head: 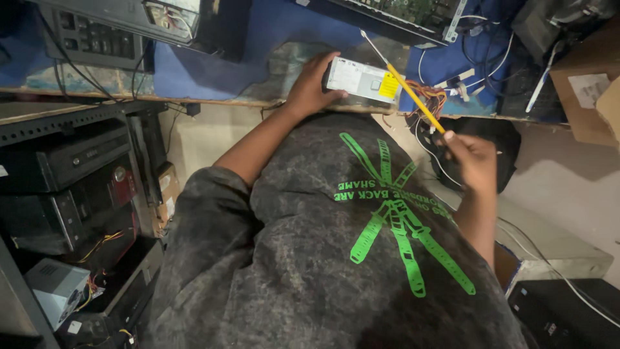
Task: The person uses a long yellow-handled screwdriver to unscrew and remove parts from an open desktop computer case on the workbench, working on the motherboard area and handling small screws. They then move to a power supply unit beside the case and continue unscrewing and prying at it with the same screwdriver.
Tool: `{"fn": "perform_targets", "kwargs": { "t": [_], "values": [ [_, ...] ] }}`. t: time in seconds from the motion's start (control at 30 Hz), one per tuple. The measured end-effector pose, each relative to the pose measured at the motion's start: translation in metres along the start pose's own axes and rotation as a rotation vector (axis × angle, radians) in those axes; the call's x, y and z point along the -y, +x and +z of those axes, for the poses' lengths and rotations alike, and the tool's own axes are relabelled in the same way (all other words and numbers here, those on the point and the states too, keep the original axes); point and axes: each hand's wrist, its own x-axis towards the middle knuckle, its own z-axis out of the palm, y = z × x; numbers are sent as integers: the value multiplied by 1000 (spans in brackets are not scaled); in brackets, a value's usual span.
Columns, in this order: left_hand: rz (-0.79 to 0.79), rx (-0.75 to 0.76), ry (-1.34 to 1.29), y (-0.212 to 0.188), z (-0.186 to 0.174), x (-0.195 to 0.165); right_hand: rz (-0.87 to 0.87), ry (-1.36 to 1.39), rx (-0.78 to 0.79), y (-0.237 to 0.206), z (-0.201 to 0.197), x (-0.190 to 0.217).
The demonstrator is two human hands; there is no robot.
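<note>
head view: the left hand (pixel 310 87) lies at about 12 o'clock, palm down and fingers curled over the near end of a grey metal power supply box (pixel 361 80), gripping it against the edge of the blue-topped bench (pixel 213 77). the box lies flat just past 12 o'clock, a yellow label on its side and a bunch of coloured wires (pixel 431 98) spilling from its end toward 1 o'clock. the right hand (pixel 475 160) sits at about 2 o'clock, fingers closed round the yellow handle of a screwdriver (pixel 403 81); the shaft slants up toward 12 o'clock, crossing over the box's labelled end. a circuit board (pixel 413 13) rests at the bench's far edge. black computer cases (pixel 64 168) stack at 9 o'clock, a small grey box (pixel 55 291) at 8 o'clock.
</note>
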Motion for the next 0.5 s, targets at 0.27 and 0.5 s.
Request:
{"fn": "perform_targets", "kwargs": {
  "t": [0.27,0.5],
  "values": [
    [8,40,-85,2,7,-2,207,299,-35,9,40,-23],
    [23,32,-198,6,24,1,168,376,3,10,59,-20]
  ]
}}
